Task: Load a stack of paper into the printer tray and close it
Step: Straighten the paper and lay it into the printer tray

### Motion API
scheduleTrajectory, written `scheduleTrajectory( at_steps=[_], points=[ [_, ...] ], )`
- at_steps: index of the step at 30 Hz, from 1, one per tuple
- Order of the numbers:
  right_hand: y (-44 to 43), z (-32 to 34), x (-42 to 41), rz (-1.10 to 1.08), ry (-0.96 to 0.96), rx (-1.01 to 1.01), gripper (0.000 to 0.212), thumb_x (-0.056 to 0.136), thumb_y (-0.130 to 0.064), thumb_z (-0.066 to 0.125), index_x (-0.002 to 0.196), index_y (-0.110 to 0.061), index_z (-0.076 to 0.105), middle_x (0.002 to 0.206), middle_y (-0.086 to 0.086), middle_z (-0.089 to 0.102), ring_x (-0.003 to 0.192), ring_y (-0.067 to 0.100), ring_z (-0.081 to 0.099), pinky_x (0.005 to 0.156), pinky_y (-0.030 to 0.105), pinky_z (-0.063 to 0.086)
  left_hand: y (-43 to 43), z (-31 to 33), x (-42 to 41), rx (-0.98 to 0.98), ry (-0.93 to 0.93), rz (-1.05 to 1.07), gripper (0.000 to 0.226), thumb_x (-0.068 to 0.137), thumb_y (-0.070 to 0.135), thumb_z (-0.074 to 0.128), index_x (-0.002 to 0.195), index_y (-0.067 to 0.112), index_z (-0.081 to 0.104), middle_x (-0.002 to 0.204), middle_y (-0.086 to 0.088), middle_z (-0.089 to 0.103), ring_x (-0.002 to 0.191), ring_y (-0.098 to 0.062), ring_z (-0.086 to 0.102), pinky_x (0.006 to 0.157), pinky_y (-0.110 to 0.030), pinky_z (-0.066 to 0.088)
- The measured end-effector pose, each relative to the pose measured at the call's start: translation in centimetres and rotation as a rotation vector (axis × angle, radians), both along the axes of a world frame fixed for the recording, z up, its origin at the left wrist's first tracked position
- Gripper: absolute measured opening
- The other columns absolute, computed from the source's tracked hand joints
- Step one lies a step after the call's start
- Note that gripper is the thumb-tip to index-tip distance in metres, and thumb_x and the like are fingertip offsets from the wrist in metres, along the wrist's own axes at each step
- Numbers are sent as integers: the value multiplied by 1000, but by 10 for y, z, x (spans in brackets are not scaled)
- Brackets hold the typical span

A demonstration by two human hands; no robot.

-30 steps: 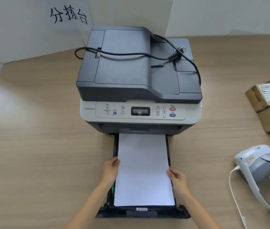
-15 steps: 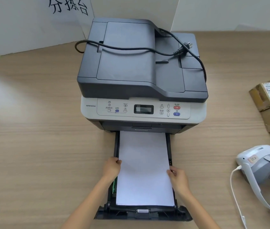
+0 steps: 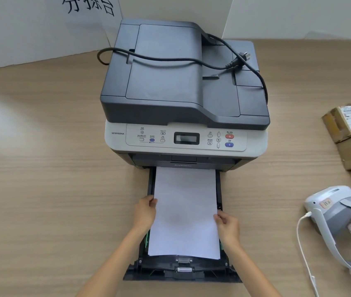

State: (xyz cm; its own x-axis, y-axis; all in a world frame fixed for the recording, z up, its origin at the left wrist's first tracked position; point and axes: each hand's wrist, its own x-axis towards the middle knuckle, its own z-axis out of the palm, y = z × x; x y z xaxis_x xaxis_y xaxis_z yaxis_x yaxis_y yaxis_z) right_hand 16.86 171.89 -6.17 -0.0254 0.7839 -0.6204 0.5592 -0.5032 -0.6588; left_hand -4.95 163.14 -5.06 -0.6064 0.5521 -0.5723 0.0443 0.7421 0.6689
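Observation:
A grey and white printer stands on the wooden table. Its black paper tray is pulled out toward me. A white paper stack lies in the tray, its far end under the printer body. My left hand grips the stack's left edge. On the right edge, slightly nearer to me, my right hand pinches the stack. The stack's near end rests just behind the tray's front guide.
A black power cable with plug lies across the printer lid. Cardboard parcels sit at the right edge. A white headset with a white cord lies at the right front. White boards stand behind the printer.
The paper stack has slid a little further into the tray toward the printer, with both hands moving along its edges. The view has shifted slightly nearer.

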Motion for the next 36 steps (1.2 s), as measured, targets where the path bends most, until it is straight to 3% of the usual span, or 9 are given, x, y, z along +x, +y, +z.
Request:
scheduleTrajectory(
  at_steps=[7,11,15,22,25,27,30,33,36],
  points=[
    [-5,8,-10,118,-119,144,21,92,-4,51,104,5,66,98,22,71,96,37,64,82,36,49,3,-7,3,-95,98,-91,26,97,14,39,91,-1,60,76,-6,56,69,-20,52,58,-26,35],
    [-7,2,-6,258,-156,205,19,94,-9,49,96,-3,67,76,14,70,67,25,61,59,28,43,4,-5,2,-178,162,-158,37,98,14,38,61,10,40,57,2,39,50,-10,36,44,-24,26],
    [-11,3,-3,298,-169,230,23,96,-12,45,82,-7,62,64,13,62,57,20,50,55,30,36,7,-5,-1,-268,178,-234,31,98,16,37,68,9,42,62,1,41,61,-17,45,54,-27,36],
    [-5,12,-3,445,-152,182,35,93,3,34,118,-4,58,78,11,63,62,17,51,55,17,36,10,6,-7,-324,182,-358,32,99,19,36,98,-7,56,104,-25,63,85,-33,61,72,-38,48],
    [-3,20,1,493,-158,196,38,94,0,34,125,-6,54,69,6,57,56,14,45,51,17,34,0,12,-9,-233,264,-371,31,96,13,36,70,4,51,91,-27,64,85,-41,62,71,-44,51],
    [-6,29,7,492,-159,226,39,93,0,34,126,-8,54,62,4,54,51,12,41,48,22,34,-12,18,-4,-105,302,-338,30,94,6,35,68,11,49,80,-21,63,73,-36,60,66,-45,51],
    [-16,42,25,457,-187,288,36,95,-5,39,128,-7,54,85,8,69,68,14,59,65,28,46,-39,23,4,37,323,-220,31,95,4,37,113,10,61,101,-12,67,83,-21,61,74,-35,51],
    [-34,44,46,434,-218,270,37,94,-5,39,128,-7,53,122,9,64,112,24,59,94,35,46,-73,17,14,71,395,-207,31,94,2,41,117,6,62,112,-12,65,95,-22,60,78,-26,46],
    [-51,33,59,525,-256,247,40,92,0,41,130,-7,51,124,14,59,115,27,54,98,34,42,-98,8,29,-4,408,-260,38,89,-5,39,118,8,60,114,-11,61,91,-22,58,70,-28,47]
  ],
)
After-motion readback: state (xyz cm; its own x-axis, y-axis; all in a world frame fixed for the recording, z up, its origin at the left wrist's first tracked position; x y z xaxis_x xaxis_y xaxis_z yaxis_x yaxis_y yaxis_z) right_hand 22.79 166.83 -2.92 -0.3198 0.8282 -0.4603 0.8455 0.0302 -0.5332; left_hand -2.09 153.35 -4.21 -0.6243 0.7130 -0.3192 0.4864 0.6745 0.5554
